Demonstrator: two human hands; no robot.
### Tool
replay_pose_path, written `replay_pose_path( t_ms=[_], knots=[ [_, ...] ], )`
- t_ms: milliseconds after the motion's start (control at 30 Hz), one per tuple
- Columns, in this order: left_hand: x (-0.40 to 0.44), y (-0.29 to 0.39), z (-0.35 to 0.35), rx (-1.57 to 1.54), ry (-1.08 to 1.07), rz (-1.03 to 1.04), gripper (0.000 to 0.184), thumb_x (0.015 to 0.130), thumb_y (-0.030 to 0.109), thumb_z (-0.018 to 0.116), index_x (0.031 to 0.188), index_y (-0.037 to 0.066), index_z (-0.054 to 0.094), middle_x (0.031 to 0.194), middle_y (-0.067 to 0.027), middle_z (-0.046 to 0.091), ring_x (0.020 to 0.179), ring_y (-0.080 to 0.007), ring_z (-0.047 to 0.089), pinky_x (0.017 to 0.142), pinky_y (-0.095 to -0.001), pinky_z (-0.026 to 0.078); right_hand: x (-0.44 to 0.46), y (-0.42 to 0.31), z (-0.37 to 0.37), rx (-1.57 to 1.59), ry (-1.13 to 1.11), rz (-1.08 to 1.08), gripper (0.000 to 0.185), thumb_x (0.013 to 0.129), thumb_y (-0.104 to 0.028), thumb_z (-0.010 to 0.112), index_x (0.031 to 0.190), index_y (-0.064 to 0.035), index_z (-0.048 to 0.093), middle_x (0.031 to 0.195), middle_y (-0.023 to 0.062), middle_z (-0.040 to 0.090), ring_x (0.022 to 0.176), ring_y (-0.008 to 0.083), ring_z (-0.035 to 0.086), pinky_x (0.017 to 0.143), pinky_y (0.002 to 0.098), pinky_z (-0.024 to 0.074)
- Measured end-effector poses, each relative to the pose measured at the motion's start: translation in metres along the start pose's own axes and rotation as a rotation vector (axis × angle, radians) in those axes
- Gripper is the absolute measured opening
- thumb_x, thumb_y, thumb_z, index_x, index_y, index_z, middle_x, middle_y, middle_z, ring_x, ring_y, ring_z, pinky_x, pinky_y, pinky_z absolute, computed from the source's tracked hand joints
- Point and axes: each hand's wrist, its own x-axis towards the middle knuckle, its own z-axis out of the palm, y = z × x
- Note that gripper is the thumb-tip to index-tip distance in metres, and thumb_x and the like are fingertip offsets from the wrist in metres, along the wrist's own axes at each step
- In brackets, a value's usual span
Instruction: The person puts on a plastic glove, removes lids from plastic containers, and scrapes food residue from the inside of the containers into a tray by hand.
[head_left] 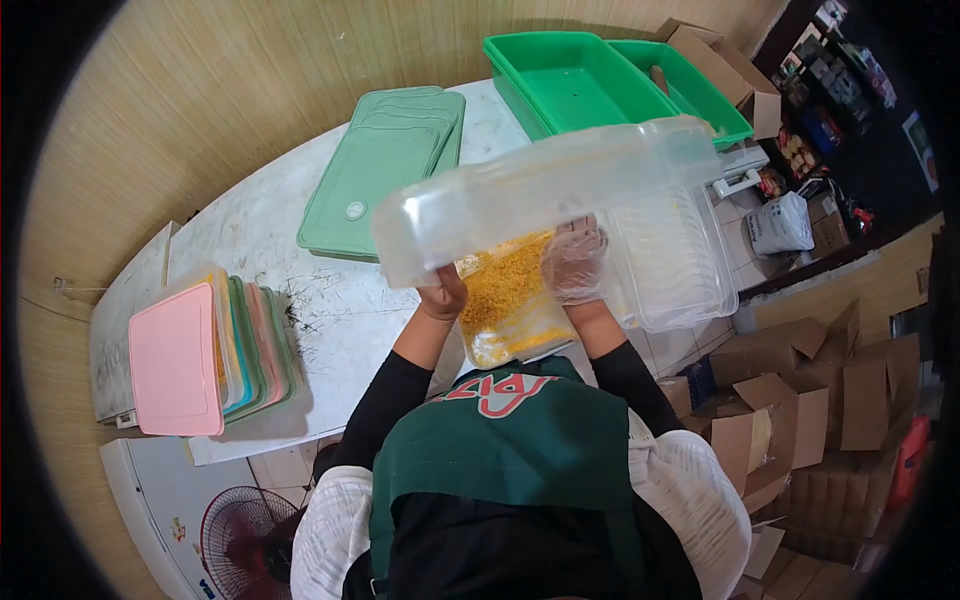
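Observation:
A clear plastic container (550,185) is held up and tilted over the work surface. My left hand (443,295) is closed on its lower left edge. In a thin clear plastic glove, my right hand (577,265) grips the near edge farther right, its fingertips partly hidden by the container. Below both hands lies a tray with orange-yellow crumbs (510,285) spread inside, its far part covered from view. Close by on the right stands a clear container (675,265) with a row of pale, rounded pieces.
Green lids (385,170) lie stacked on the white table (340,320). Lidded containers (185,360) with pink and green lids stand at the left. Green bins (580,85) sit at the back. Cardboard boxes (800,430) crowd the right floor; a fan (245,540) stands lower left.

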Motion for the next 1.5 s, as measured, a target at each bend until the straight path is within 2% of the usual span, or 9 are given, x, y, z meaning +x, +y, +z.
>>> replay_pose_path(
  t_ms=[267, 367, 467, 567, 667, 900, 1000, 1200, 1500],
  knots=[
    [-0.023, -0.024, 0.013, -0.324, -0.039, 0.007, 0.042, 0.09, 0.032, 0.05, 0.112, 0.0, 0.035, 0.106, -0.0128, 0.05, 0.096, -0.0195, 0.053, 0.088, -0.0327, 0.041, -0.027, -0.027, 0.036, 0.292, 0.155, -0.044, 0.05, 0.076, -0.018, 0.048, 0.122, 0.0033, 0.045, 0.122, 0.0181, 0.048, 0.113, 0.0347, 0.044, 0.093, 0.0427, 0.0343],
    [-0.037, -0.044, 0.015, -0.279, 0.008, -0.037, 0.044, 0.09, 0.032, 0.05, 0.113, -0.002, 0.036, 0.107, -0.0132, 0.05, 0.096, -0.0201, 0.053, 0.088, -0.0316, 0.041, -0.041, -0.04, 0.027, 0.42, 0.001, -0.007, 0.049, 0.077, -0.019, 0.048, 0.121, 0.0028, 0.045, 0.124, 0.0196, 0.046, 0.114, 0.0375, 0.043, 0.096, 0.0421, 0.0327],
    [-0.029, -0.036, 0.005, -0.01, -0.052, 0.028, 0.045, 0.09, 0.032, 0.049, 0.114, -0.003, 0.035, 0.106, -0.0133, 0.05, 0.096, -0.0203, 0.053, 0.087, -0.0309, 0.041, -0.033, -0.038, -0.008, 0.732, -0.234, -0.208, 0.048, 0.077, -0.017, 0.048, 0.121, 0.0028, 0.044, 0.123, 0.0194, 0.047, 0.113, 0.037, 0.044, 0.095, 0.043, 0.0336],
    [-0.018, -0.021, 0.005, -0.122, -0.046, -0.002, 0.05, 0.091, 0.032, 0.047, 0.121, -0.005, 0.032, 0.11, -0.014, 0.049, 0.101, -0.0208, 0.051, 0.089, -0.0303, 0.039, -0.054, -0.032, 0.026, -0.008, 0.059, -0.253, 0.05, 0.077, -0.017, 0.049, 0.122, 0.0024, 0.043, 0.122, 0.0186, 0.048, 0.113, 0.0352, 0.044, 0.095, 0.0445, 0.0323],
    [-0.02, -0.014, 0.005, -0.108, -0.008, -0.118, 0.053, 0.092, 0.03, 0.045, 0.127, -0.006, 0.027, 0.116, -0.014, 0.046, 0.107, -0.0209, 0.047, 0.092, -0.0302, 0.036, -0.03, -0.021, 0.01, 0.423, -0.025, -0.062, 0.053, 0.079, -0.023, 0.049, 0.125, 0.0019, 0.041, 0.127, 0.0177, 0.045, 0.117, 0.0326, 0.042, 0.097, 0.0466, 0.0284],
    [-0.007, 0.013, 0.021, -0.344, 0.183, -0.278, 0.05, 0.09, 0.037, 0.05, 0.12, -0.002, 0.038, 0.113, -0.0098, 0.046, 0.104, -0.0193, 0.046, 0.093, -0.0331, 0.035, -0.036, -0.052, -0.011, 0.282, -0.103, -0.275, 0.054, 0.079, -0.026, 0.049, 0.127, -0.0038, 0.042, 0.133, 0.0107, 0.041, 0.126, 0.0217, 0.035, 0.099, 0.0436, 0.0252],
    [-0.009, 0.014, 0.017, -0.345, 0.138, -0.32, 0.052, 0.09, 0.038, 0.05, 0.12, -0.002, 0.037, 0.114, -0.0101, 0.046, 0.102, -0.0196, 0.048, 0.09, -0.0333, 0.038, -0.045, -0.06, -0.004, 0.355, -0.109, -0.351, 0.055, 0.076, -0.024, 0.052, 0.126, -0.0029, 0.043, 0.131, 0.013, 0.043, 0.123, 0.0245, 0.039, 0.098, 0.0448, 0.0268],
    [-0.004, 0.018, 0.023, -0.385, 0.121, -0.242, 0.053, 0.09, 0.04, 0.05, 0.119, -0.003, 0.038, 0.112, -0.0118, 0.048, 0.094, -0.0208, 0.054, 0.081, -0.0329, 0.045, -0.04, -0.069, 0.004, 0.85, -0.083, -0.276, 0.053, 0.067, -0.008, 0.058, 0.118, 0.0025, 0.046, 0.117, 0.0201, 0.05, 0.109, 0.0358, 0.048, 0.089, 0.0424, 0.0403],
    [-0.013, 0.002, 0.011, -0.264, 0.035, -0.226, 0.049, 0.091, 0.038, 0.047, 0.116, -0.004, 0.04, 0.114, -0.0144, 0.047, 0.095, -0.0219, 0.053, 0.082, -0.0326, 0.045, -0.023, -0.063, -0.005, 0.857, -0.163, -0.516, 0.032, 0.068, -0.003, 0.055, 0.1, -0.0007, 0.055, 0.092, 0.0154, 0.056, 0.089, 0.034, 0.054, 0.077, 0.0416, 0.0446]
  ],
)
